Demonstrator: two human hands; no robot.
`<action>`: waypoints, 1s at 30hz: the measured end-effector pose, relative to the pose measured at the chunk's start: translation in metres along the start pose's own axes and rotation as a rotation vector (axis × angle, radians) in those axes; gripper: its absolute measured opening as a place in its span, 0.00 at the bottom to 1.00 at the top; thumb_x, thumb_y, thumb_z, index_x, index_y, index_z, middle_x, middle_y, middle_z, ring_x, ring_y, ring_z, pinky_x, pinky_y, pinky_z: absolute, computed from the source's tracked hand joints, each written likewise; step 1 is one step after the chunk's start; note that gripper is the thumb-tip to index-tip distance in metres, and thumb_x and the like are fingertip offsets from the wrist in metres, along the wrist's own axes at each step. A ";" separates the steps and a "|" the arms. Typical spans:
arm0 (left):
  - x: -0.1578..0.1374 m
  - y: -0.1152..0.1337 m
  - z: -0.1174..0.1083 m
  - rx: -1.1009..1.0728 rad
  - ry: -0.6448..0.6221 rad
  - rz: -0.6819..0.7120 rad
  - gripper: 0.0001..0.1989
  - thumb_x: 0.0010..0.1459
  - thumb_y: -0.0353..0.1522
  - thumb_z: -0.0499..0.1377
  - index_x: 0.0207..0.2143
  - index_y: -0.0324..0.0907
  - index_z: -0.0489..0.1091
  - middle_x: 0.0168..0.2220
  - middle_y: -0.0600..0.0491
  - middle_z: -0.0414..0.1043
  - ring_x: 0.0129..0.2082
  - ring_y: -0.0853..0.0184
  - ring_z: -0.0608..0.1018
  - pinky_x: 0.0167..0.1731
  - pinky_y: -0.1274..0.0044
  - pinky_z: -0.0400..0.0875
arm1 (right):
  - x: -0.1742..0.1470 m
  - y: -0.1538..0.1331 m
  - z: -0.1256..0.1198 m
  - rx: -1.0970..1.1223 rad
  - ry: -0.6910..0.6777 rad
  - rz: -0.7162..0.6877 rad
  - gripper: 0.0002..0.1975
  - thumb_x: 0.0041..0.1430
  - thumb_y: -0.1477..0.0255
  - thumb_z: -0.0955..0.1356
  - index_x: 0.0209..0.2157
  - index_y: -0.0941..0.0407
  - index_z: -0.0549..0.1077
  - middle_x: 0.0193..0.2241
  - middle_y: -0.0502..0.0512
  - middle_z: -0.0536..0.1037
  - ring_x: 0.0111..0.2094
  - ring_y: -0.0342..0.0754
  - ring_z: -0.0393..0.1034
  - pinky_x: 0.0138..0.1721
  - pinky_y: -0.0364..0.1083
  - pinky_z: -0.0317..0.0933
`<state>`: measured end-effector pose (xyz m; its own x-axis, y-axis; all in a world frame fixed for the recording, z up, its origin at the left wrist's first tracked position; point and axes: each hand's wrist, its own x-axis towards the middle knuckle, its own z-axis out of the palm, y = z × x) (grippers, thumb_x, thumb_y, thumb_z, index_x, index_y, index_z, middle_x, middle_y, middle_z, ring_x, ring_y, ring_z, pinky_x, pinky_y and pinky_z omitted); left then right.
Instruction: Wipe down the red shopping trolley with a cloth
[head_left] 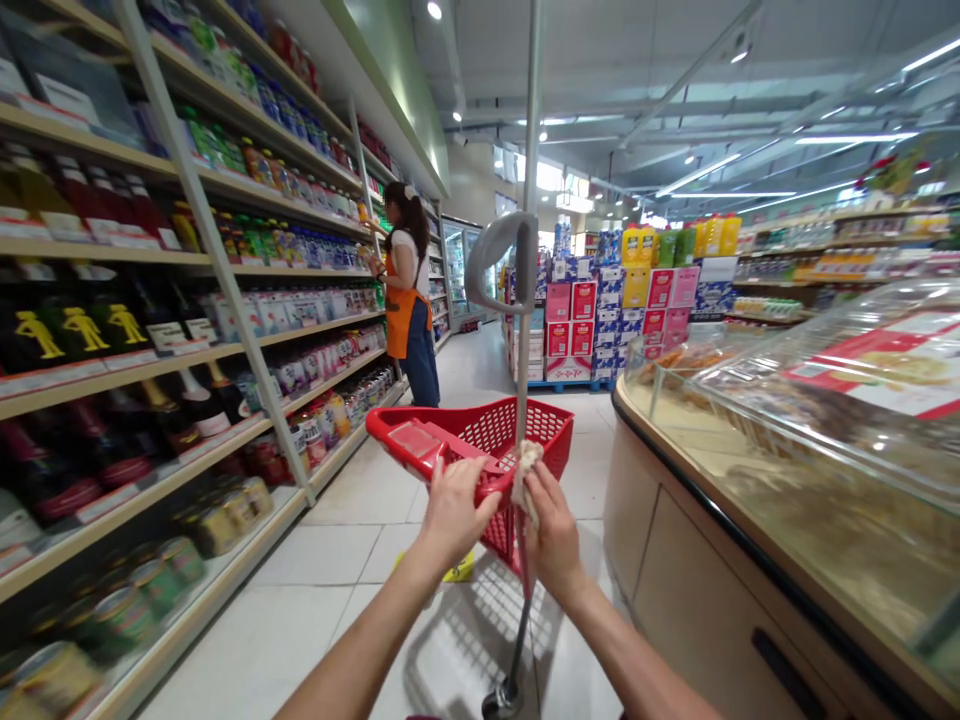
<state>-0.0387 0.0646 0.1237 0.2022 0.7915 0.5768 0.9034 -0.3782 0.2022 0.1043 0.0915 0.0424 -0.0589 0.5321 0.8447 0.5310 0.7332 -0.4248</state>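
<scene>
A red plastic shopping basket (555,440) with a perforated wall stands tilted in front of me. A metal pole (531,130) with a grey loop handle (486,262) runs up past it, and a caster wheel (501,702) shows at the bottom. My left hand (452,512) is closed over the basket's near rim, thumb on this side. My right hand (555,532) pinches a crumpled whitish cloth (528,472) against the pole and the rim's right end. The fingertips behind the cloth are partly hidden.
Drink shelves (262,340) line the left side. A person in an orange apron (405,318) stands at them farther ahead. On the right is a curved glass-topped counter (660,500) with packaged food. Stacked cartons (581,320) stand on a blue pallet ahead. Tiled floor (315,590) lies between.
</scene>
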 end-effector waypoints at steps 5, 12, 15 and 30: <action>-0.001 0.006 -0.003 -0.052 -0.010 -0.065 0.08 0.51 0.34 0.51 0.31 0.41 0.67 0.36 0.51 0.71 0.42 0.63 0.69 0.52 0.59 0.51 | 0.051 -0.011 -0.014 0.171 -0.250 0.128 0.27 0.41 0.84 0.57 0.44 0.56 0.68 0.45 0.56 0.71 0.48 0.47 0.64 0.50 0.49 0.58; -0.002 -0.010 -0.006 -0.123 -0.022 0.089 0.14 0.52 0.31 0.48 0.42 0.43 0.65 0.45 0.51 0.69 0.48 0.65 0.68 0.54 0.63 0.49 | 0.055 -0.010 -0.037 0.375 -0.303 0.262 0.24 0.37 0.83 0.58 0.38 0.56 0.71 0.39 0.53 0.75 0.41 0.47 0.68 0.45 0.49 0.61; 0.004 -0.039 -0.016 0.017 0.111 -0.105 0.16 0.55 0.34 0.46 0.43 0.41 0.65 0.48 0.48 0.67 0.51 0.62 0.65 0.54 0.58 0.44 | 0.055 0.001 -0.047 0.384 -0.314 0.414 0.22 0.39 0.82 0.58 0.38 0.57 0.72 0.36 0.53 0.76 0.39 0.48 0.70 0.42 0.49 0.63; 0.003 -0.031 -0.018 0.129 -0.012 -0.077 0.19 0.55 0.37 0.46 0.45 0.38 0.65 0.50 0.46 0.66 0.52 0.61 0.65 0.53 0.63 0.52 | 0.057 -0.057 -0.032 -0.158 -0.377 -0.016 0.22 0.46 0.83 0.59 0.43 0.55 0.67 0.47 0.56 0.70 0.50 0.48 0.61 0.53 0.54 0.46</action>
<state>-0.0725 0.0701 0.1332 0.1341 0.8215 0.5542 0.9574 -0.2517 0.1414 0.0980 0.0659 0.1250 -0.3580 0.6606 0.6598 0.6494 0.6840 -0.3324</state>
